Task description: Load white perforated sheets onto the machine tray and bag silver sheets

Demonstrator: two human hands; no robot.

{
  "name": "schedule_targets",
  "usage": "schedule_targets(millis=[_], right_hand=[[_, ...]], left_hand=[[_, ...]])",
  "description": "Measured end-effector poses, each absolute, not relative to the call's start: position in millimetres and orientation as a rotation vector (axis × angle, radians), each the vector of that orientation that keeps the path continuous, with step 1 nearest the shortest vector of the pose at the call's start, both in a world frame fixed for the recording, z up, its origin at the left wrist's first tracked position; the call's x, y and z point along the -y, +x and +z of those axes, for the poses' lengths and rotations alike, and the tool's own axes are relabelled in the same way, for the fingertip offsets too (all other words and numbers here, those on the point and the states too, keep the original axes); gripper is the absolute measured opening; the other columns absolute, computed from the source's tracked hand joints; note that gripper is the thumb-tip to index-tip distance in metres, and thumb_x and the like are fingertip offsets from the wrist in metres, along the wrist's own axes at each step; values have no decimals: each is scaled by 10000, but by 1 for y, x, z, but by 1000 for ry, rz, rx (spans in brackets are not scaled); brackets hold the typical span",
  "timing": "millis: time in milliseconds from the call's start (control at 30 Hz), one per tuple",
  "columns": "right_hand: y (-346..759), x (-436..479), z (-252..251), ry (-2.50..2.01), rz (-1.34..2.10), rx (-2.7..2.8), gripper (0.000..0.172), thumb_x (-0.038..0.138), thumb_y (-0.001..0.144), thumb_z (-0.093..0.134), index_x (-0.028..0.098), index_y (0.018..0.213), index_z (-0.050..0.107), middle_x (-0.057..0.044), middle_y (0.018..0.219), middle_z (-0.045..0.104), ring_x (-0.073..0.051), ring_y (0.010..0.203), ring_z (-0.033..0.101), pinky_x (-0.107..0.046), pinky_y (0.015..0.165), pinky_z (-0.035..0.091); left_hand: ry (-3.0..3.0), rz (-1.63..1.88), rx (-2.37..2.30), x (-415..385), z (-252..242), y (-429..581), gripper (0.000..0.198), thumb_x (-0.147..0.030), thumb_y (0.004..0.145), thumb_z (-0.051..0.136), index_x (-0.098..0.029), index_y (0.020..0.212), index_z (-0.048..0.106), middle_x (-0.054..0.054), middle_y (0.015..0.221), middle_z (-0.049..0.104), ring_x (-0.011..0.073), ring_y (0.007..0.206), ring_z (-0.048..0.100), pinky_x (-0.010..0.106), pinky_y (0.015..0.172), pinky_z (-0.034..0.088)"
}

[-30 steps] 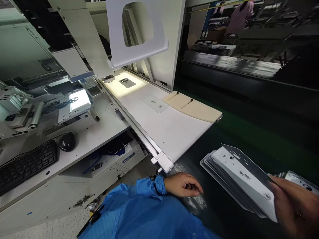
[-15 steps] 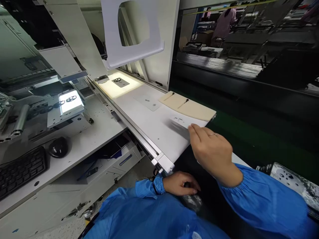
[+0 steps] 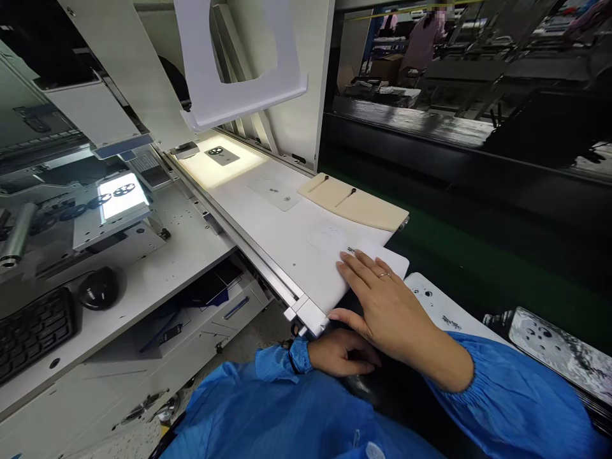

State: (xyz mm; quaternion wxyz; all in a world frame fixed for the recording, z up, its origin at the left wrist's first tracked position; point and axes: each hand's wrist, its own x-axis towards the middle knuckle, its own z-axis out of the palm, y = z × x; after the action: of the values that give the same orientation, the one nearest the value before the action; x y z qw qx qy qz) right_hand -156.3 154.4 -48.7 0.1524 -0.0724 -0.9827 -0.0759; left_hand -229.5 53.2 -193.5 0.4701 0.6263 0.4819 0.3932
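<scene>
White plate (image 3: 393, 260) lies at the near end of the belt (image 3: 287, 242), under the fingers of the right hand (image 3: 387, 309), which is spread flat on it. Light, even pressure should keep it square to the belt. The left hand (image 3: 340, 354) is curled below; what it holds, if anything, I cannot tell. Half a second ago the right hand was raised farther up the belt.

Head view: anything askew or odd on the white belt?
The white plate under the right hand overhangs the belt's near end, its corner past the edge. The mid-belt plate and the lit plate lie fully on it. No spill or damage visible.
</scene>
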Motion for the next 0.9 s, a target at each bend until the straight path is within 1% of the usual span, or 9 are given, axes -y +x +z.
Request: schedule_targets(millis=[67, 133, 233, 433, 500, 633, 733, 900], right_hand=[[-160, -154, -50, -248, -175, 2851, 873, 729, 888, 283, 16, 1329, 524, -193, 1401, 483, -351, 1308, 436, -516, 1022, 439], [-164, -153, -50, -285, -138, 2868, 908, 740, 884, 242, 1, 1338, 511, -204, 1406, 471, -353, 1312, 430, -515, 1022, 438], [-171, -150, -49, -310, -96, 2895, 926, 743, 879, 236, -12, 1347, 497, -211, 1422, 444, -361, 1325, 412, -519, 1031, 426], [-186, -148, -43, -367, -19, 2998, 963, 762, 852, 294, -20, 1398, 426, -223, 1459, 383, -364, 1371, 338, -515, 1094, 363], [-191, -147, -41, -399, -14, 3022, 960, 763, 852, 302, -12, 1408, 414, -220, 1470, 369, -366, 1381, 319, -538, 1121, 312], [-196, -146, -40, -435, 1, 3077, 930, 747, 883, 239, 14, 1441, 365, -181, 1520, 291, -380, 1411, 240, -654, 1127, 184], [-198, -147, -38, -448, 54, 3098, 905, 724, 905, 214, 16, 1455, 335, -176, 1534, 253, -375, 1425, 201, -672, 1113, 189], [-203, -149, -33, -501, 127, 3139, 870, 689, 925, 217, 20, 1475, 296, -163, 1549, 223, -353, 1441, 159, -634, 1138, 169]], left_hand=[[1536, 959, -1198, -53, -192, -230, 187, -186, 818, 624, -94, 968, 687, 80, 915, 715, 177, 882, 670, 278, 848, 534], [1529, 946, -1210, -54, -191, -230, 169, -184, 809, 632, -104, 947, 689, 73, 910, 715, 178, 882, 672, 281, 854, 537], [1510, 938, -1204, -54, -189, -229, 158, -170, 804, 628, -111, 938, 687, 67, 918, 718, 178, 879, 678, 280, 844, 542], [1479, 950, -1211, -53, -189, -229, 153, -170, 806, 630, -109, 934, 686, 79, 935, 717, 180, 893, 678, 279, 846, 539], [1482, 952, -1211, -54, -189, -229, 148, -173, 798, 641, -112, 925, 686, 81, 936, 718, 176, 874, 675, 284, 839, 543], [1478, 985, -1183, -54, -192, -228, 147, -164, 796, 639, -102, 920, 687, 86, 931, 719, 168, 843, 670, 279, 819, 545], [1458, 976, -1191, -55, -193, -228, 150, -166, 792, 646, -119, 926, 693, 73, 933, 721, 164, 844, 669, 272, 817, 542], [1506, 981, -1202, -55, -191, -229, 168, -153, 787, 640, -116, 938, 704, 77, 955, 724, 162, 853, 669, 252, 796, 531]])
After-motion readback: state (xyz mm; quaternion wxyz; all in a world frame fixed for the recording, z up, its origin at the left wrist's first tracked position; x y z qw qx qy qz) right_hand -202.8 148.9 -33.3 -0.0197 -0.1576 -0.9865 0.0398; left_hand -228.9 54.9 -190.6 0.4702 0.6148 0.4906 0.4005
